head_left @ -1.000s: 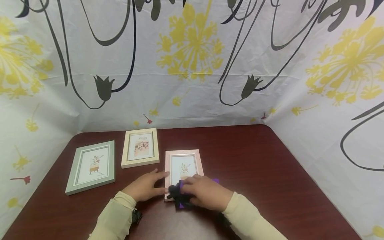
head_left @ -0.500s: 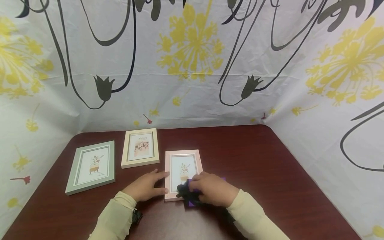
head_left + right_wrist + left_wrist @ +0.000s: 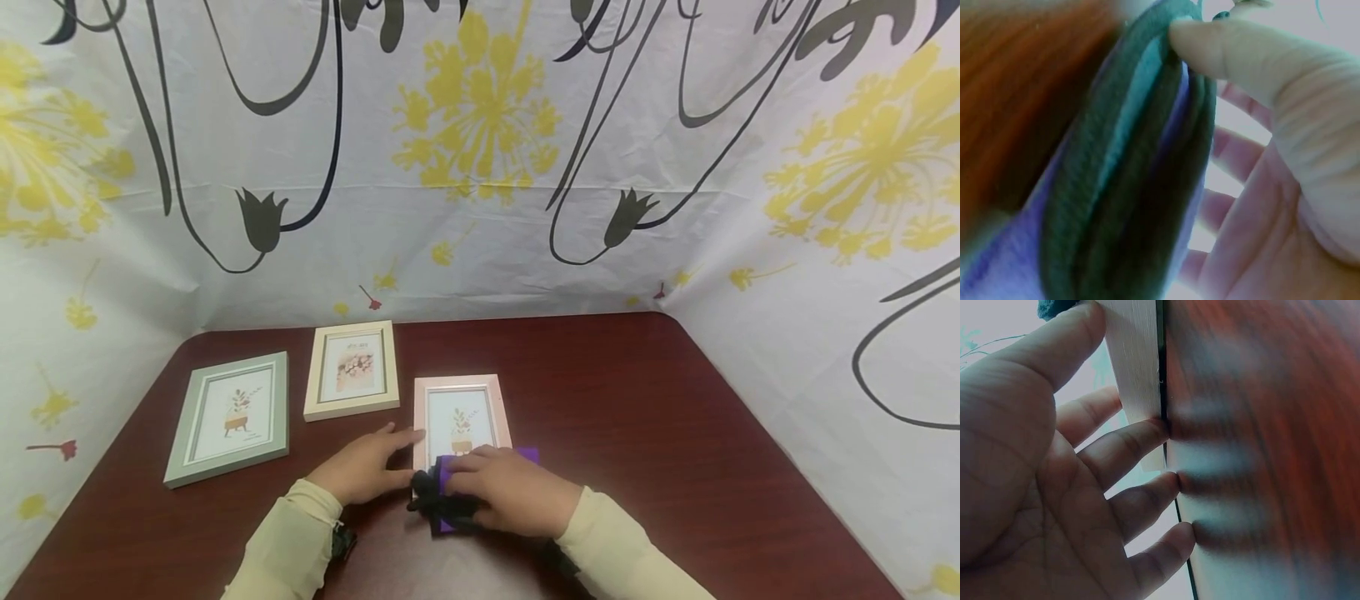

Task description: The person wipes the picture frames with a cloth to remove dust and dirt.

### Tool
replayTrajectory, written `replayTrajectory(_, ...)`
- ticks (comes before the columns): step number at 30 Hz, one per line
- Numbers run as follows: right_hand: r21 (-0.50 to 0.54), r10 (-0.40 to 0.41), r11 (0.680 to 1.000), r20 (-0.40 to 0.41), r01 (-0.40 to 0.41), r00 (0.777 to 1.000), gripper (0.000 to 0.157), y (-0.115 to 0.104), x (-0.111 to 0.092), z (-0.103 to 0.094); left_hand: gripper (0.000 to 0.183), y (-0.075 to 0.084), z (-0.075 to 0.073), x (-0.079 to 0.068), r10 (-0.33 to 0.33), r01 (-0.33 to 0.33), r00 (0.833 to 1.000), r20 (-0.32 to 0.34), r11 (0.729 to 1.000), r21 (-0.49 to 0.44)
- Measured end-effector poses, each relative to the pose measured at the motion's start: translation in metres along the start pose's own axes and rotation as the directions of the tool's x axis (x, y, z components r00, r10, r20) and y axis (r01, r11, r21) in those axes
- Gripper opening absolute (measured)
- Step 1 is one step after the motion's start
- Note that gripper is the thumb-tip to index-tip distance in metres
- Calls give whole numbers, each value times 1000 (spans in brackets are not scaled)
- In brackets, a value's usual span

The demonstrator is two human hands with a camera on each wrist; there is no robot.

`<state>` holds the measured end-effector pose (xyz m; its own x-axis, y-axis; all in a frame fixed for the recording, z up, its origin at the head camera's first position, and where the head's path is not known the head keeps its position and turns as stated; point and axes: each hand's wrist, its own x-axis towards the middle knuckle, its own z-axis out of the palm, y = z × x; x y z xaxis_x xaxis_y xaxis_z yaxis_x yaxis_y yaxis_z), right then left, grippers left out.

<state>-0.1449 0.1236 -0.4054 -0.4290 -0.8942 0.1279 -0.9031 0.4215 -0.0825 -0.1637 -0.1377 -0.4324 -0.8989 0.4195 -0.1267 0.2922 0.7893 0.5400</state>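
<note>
A pink picture frame (image 3: 450, 415) with a plant print lies flat on the dark wooden table. My left hand (image 3: 363, 467) rests at its left side; in the left wrist view, the thumb and fingertips touch the frame's side edge (image 3: 1136, 356). With my right hand (image 3: 517, 490) I press a folded purple and black cloth (image 3: 442, 500) over the frame's lower part, hiding its bottom edge. The right wrist view gives the cloth's layered folds (image 3: 1129, 156) close up, pinched between the thumb on the near side and the fingers behind.
To the left lie a green picture frame (image 3: 232, 417) and a cream picture frame (image 3: 352, 371), both face up. A white patterned sheet (image 3: 480, 275) stands around the back and sides of the table (image 3: 637, 400).
My right hand slid the cloth to the right across the frame's lower part, then back to the left and slightly nearer me. My left hand and the frames stayed in place.
</note>
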Motion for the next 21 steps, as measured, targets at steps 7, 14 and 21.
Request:
replayTrajectory(7,39,165,984,131,-172,977,55,12,-9,-8,65,0,1,-1,16,-16,1000,-9,1000,-3)
replayTrajectory(14,77,241,964,134,-253,961,46,30,-16,-7,65,2,1,-2,8,-8,1000,-10,1000,-6)
replayTrajectory(21,91,218,969,130,-231,967,44,33,-16,-5,66,3,0,-2,-6,6,1000,0,1000,-1)
